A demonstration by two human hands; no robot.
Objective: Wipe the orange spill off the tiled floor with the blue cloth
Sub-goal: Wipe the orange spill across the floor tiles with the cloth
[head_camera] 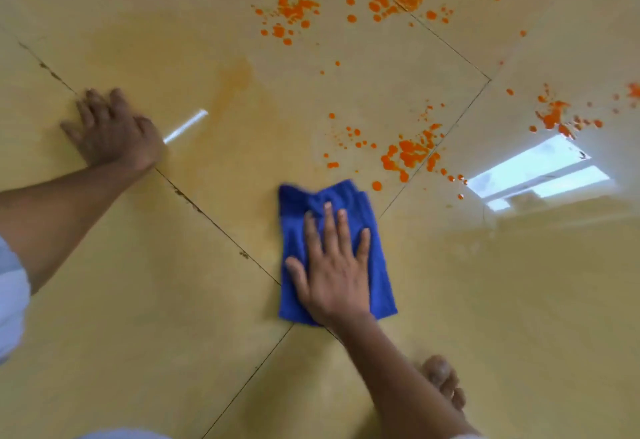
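Note:
A folded blue cloth (pixel 349 203) lies flat on the yellow tiled floor (pixel 485 300) at centre. My right hand (pixel 332 272) presses on it with fingers spread, palm down. Just beyond the cloth's far right corner is a cluster of orange spill (pixel 408 156). More orange splatter (pixel 294 8) lies farther off at the top, and another patch (pixel 554 116) at the right. My left hand (pixel 110 130) rests flat on the floor at the left, holding nothing. A faint orange smear (pixel 235 78) stains the tile between my hands.
Dark grout lines (pixel 214 223) cross the floor diagonally. A bright window reflection (pixel 536 171) glares on the tiles at the right. A bare foot (pixel 445 383) shows at the bottom right, behind my right forearm.

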